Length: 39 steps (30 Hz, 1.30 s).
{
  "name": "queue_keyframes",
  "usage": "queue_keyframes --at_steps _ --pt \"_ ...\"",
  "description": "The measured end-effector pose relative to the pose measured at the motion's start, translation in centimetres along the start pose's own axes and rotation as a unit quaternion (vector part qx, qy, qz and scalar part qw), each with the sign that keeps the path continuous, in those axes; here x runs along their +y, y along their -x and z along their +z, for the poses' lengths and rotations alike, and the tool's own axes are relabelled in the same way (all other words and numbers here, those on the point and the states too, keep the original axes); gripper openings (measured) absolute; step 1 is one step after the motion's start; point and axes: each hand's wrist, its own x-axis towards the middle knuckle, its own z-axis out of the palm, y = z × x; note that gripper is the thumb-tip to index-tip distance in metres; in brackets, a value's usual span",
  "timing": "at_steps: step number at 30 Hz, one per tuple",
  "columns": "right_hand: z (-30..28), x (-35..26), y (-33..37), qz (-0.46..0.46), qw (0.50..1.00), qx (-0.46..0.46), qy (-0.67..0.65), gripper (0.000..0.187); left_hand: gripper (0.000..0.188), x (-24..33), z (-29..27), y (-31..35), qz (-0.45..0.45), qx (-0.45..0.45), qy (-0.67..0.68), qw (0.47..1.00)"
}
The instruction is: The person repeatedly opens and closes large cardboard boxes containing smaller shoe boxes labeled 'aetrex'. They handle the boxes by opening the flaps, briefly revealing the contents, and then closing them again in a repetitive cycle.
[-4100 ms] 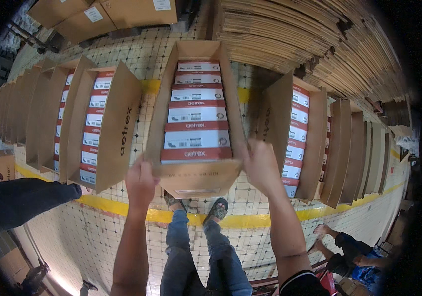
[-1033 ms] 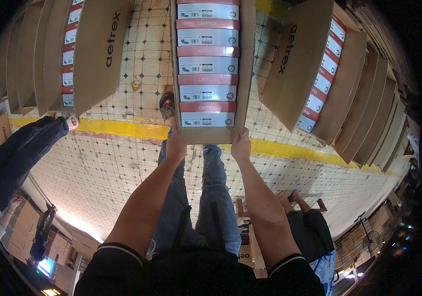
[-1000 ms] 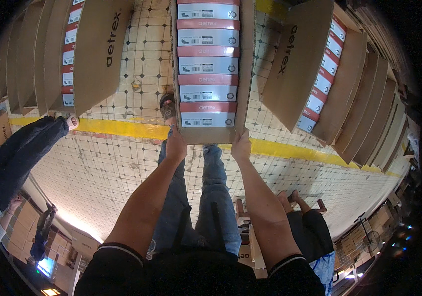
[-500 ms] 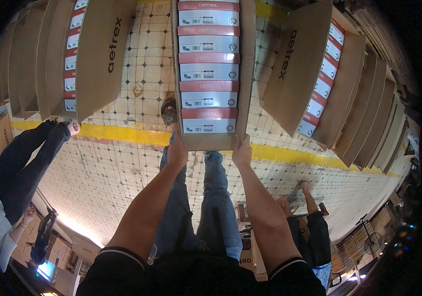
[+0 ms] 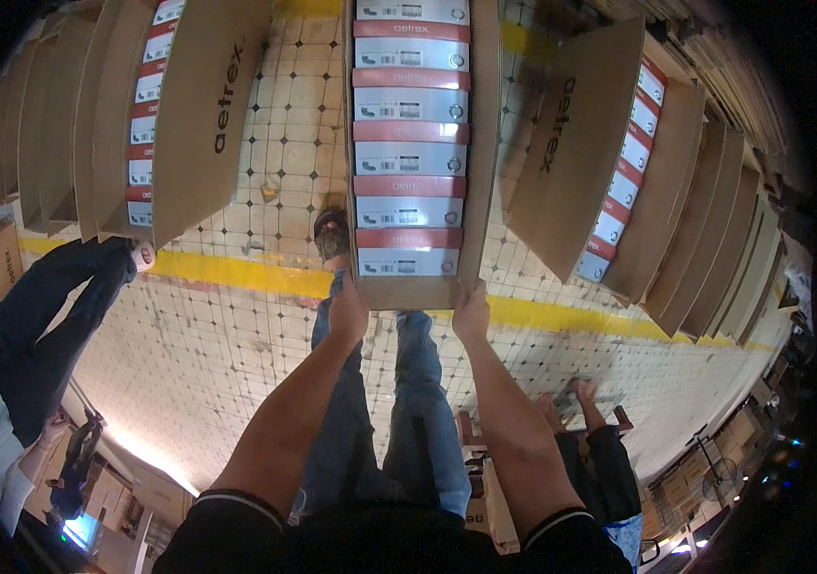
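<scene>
An open brown cardboard carton [image 5: 408, 294] stands straight in front of me. Inside it runs a row of several white shoeboxes [image 5: 408, 212] with red lids, their labelled ends facing up. My left hand [image 5: 346, 311] is closed on the near left corner of the carton. At the near right corner, my right hand [image 5: 471, 314] grips it in the same way. The fingertips are partly hidden by the cardboard walls. My two legs in blue jeans show below the carton, and one sandaled foot [image 5: 332, 234] stands beside its left wall.
More open cartons with shoeboxes line up on the left [image 5: 203, 134] and the right [image 5: 576, 143]. A yellow line [image 5: 246, 275] crosses the tiled floor. One person in dark trousers [image 5: 35, 335] stands at left; another person's bare feet [image 5: 580, 397] show at right.
The carton and both my hands sit slightly lower in the picture, with another shoebox row showing at the top. My grip is unchanged. The surroundings have shifted a little as well.
</scene>
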Motion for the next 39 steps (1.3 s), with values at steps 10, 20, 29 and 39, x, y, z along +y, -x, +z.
queue_keyframes --at_steps 10,20,29,39 --pt "-0.1 0.0 0.0 0.004 1.0 -0.008 0.003 0.026 0.06 0.3 -0.4 0.1 -0.001 -0.004 0.018 1.0" --pt "-1.0 -1.1 0.0 0.043 0.998 -0.047 0.011 0.029 0.061 0.9 -0.8 0.3 -0.025 -0.018 0.023 0.999" --pt "-0.7 -0.6 0.2 -0.016 1.0 -0.012 -0.01 0.029 0.061 0.7 -0.6 0.1 -0.051 -0.052 0.033 0.997" --pt "-0.5 -0.4 0.2 -0.006 1.0 -0.018 -0.009 0.031 0.061 1.6 -1.3 0.1 -0.109 -0.096 0.019 0.989"
